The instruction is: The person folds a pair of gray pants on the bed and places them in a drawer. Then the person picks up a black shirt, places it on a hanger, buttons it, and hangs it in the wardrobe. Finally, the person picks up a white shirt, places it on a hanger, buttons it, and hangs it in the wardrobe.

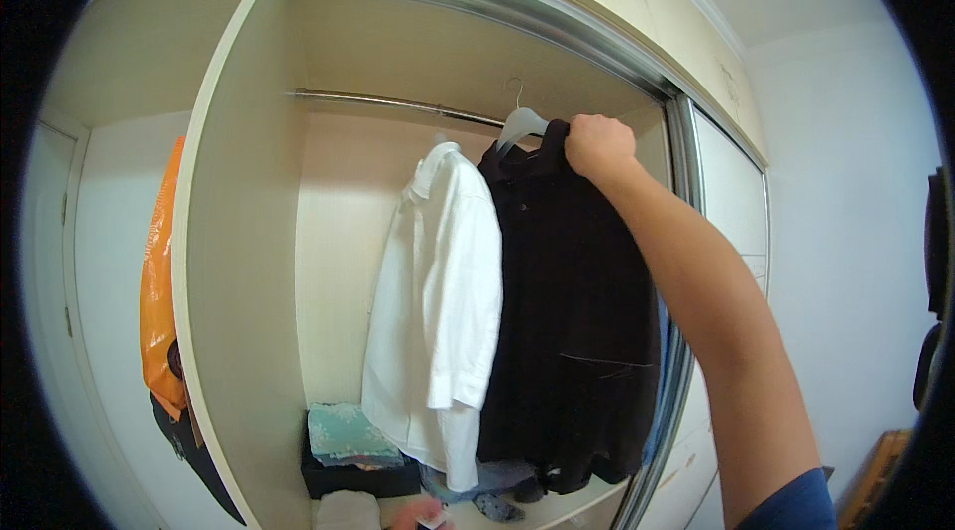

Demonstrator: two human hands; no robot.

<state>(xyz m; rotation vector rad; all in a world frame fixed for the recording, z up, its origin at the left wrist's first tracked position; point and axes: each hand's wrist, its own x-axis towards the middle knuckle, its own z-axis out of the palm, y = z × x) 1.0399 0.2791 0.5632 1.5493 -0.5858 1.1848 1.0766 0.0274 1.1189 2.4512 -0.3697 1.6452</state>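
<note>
My right hand [601, 144] is raised and closed on the shoulder of a black jacket [569, 281]. The jacket is on a pale hanger [521, 126], whose wire hook rises above the chrome rod [398, 104]; I cannot tell whether it rests on the rod. Just left of the jacket hangs a white long-sleeved shirt [438, 301]. Low at the bottom edge, my left hand [416, 514] shows only in part and is blurred. A small whitish piece lies at its fingers; whether they hold it is unclear.
Below the shirt, a dark box [360, 480] holds folded cloth, with a mint-green patterned piece [348, 434] on top. Other folded clothes lie on the wardrobe floor. A partition [237, 232] stands at left, an orange bag [161, 281] beyond it. Sliding-door frames [684, 162] edge the right side.
</note>
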